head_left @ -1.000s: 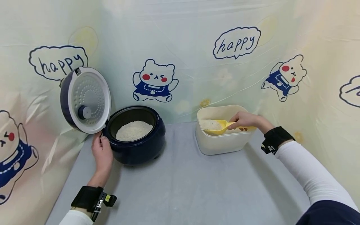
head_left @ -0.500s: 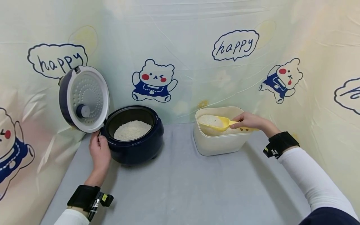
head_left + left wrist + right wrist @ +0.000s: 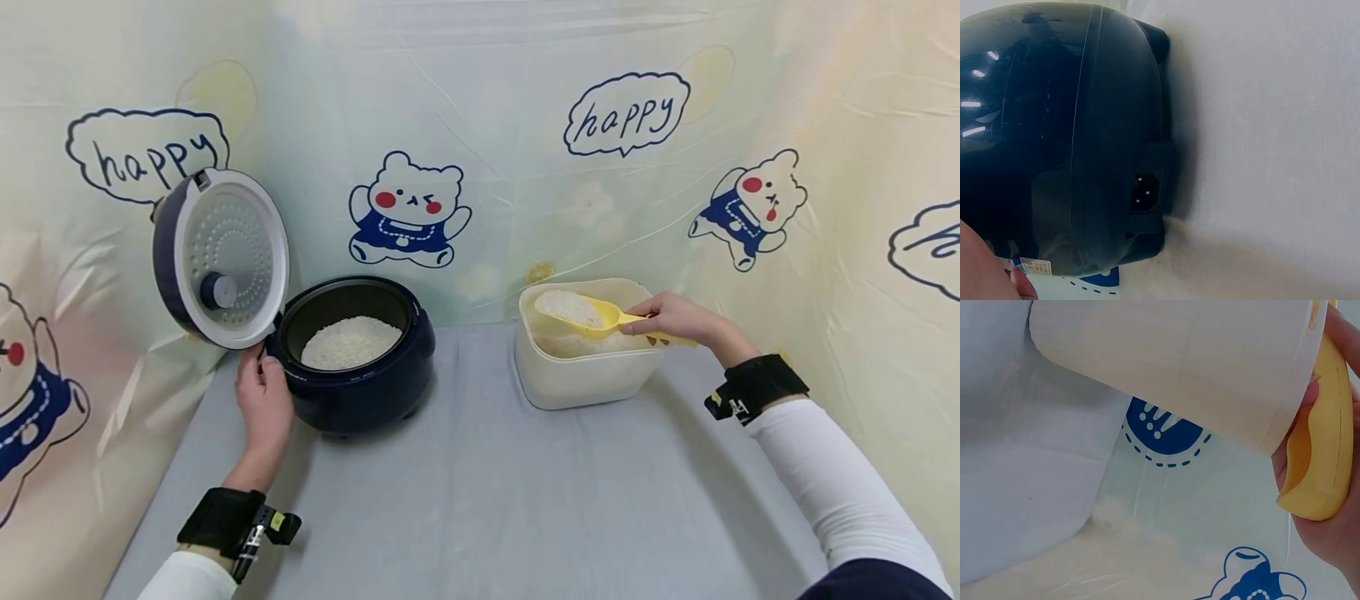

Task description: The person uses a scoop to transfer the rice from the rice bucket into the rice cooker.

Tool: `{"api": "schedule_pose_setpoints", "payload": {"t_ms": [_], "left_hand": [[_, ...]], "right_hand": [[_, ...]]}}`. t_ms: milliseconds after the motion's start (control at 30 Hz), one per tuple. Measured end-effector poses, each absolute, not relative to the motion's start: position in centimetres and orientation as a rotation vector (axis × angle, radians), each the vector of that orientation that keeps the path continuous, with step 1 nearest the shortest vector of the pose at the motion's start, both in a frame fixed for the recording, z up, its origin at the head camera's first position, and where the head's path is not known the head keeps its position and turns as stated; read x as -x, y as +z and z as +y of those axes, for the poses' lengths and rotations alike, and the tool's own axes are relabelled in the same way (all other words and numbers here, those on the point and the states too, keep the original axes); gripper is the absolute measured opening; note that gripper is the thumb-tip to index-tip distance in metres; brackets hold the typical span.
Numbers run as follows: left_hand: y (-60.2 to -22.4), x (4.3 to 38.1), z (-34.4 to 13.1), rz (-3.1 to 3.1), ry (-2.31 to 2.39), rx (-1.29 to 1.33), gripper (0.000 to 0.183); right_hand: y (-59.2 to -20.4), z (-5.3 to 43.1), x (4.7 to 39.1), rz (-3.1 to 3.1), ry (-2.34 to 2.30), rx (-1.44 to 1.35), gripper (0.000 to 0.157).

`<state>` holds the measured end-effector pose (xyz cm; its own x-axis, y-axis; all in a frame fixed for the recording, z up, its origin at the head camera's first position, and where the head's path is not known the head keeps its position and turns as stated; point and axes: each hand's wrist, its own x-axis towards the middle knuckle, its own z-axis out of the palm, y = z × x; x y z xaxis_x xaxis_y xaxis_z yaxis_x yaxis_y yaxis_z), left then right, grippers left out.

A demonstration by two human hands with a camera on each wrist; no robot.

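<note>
A dark blue rice cooker (image 3: pixel 360 400) with its lid (image 3: pixel 232 250) raised holds white rice (image 3: pixel 351 343). My left hand (image 3: pixel 264 404) grips its left side, below the lid hinge. In the left wrist view, part of that hand (image 3: pixel 985 269) shows beside the cooker's glossy body (image 3: pixel 1029 137). My right hand (image 3: pixel 671 321) grips a yellow scoop (image 3: pixel 615 315) by its handle. Rice (image 3: pixel 567 307) heaps in the scoop, held over the cream rice bin (image 3: pixel 585 383). In the right wrist view, my fingers curl round the scoop handle (image 3: pixel 1329 450) next to the bin wall (image 3: pixel 1172 356).
Both containers stand on a grey cloth-covered table (image 3: pixel 480 500). Behind and beside them hangs a curtain (image 3: pixel 510 167) printed with bears and "happy" bubbles. A power socket (image 3: pixel 1145 192) shows low on the cooker in the left wrist view. More rice lies in the bin.
My right hand has raised the rice-filled scoop from inside the bin to about its rim, shifting it slightly right. My left hand keeps its place on the cooker; the head view shifts slightly.
</note>
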<state>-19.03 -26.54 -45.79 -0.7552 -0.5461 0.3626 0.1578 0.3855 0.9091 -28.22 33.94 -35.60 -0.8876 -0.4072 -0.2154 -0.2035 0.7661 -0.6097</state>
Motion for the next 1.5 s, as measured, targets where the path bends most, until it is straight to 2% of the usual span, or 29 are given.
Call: {"api": "schedule_pose_setpoints", "payload": {"t_ms": [767, 900, 1500], "left_hand": [[-45.4, 18.9, -26.8, -2.017, -1.382, -0.344, 0.048], [-45.3, 18.8, -26.7, -2.004, -1.373, -0.330, 0.047], [-45.6, 19.0, -26.6, -2.017, -1.377, -0.333, 0.047]], "right_hand": [[-32.9, 29.9, 29.5, 2.658, -0.795, 0.600, 0.033], [-32.0, 28.0, 29.9, 2.653, -0.805, 0.619, 0.035], [-29.3, 16.7, 31.8, 2.542, -0.789, 0.829, 0.024]]}}
